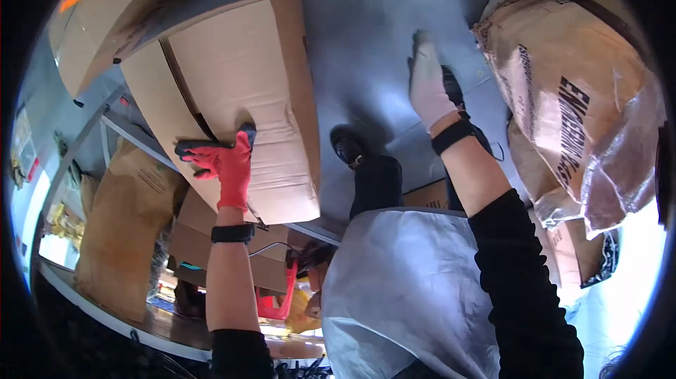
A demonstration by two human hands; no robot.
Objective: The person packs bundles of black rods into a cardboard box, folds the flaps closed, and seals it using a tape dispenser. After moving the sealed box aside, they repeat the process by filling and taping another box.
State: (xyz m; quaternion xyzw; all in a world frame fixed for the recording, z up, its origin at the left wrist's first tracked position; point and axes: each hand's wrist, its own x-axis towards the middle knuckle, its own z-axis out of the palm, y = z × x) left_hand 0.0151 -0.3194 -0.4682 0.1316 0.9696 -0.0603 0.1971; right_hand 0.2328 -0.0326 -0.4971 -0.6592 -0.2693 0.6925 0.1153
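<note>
My left hand (224, 162), in a red glove with dark fingertips, lies over the near part of a large brown cardboard box (239, 69). Its thumb and fingers are spread, and nothing is gripped. Under the fingertips runs a dark gap (179, 80) between two flaps on the box's upper face. My right hand (429, 87) wears a pale glove with a greyish fingertip area and hangs above the grey floor (373, 48), apart from the box. Seen edge-on, it is stretched out flat and holds nothing. Dark bands sit on both wrists.
Another carton (105, 23) stands at the far left. On the right is a bulging brown paper sack (563, 83) with clear plastic over it. A metal-framed shelf (105, 308) at the lower left carries a brown sack (123, 231). My dark shoe (347, 147) is on the floor.
</note>
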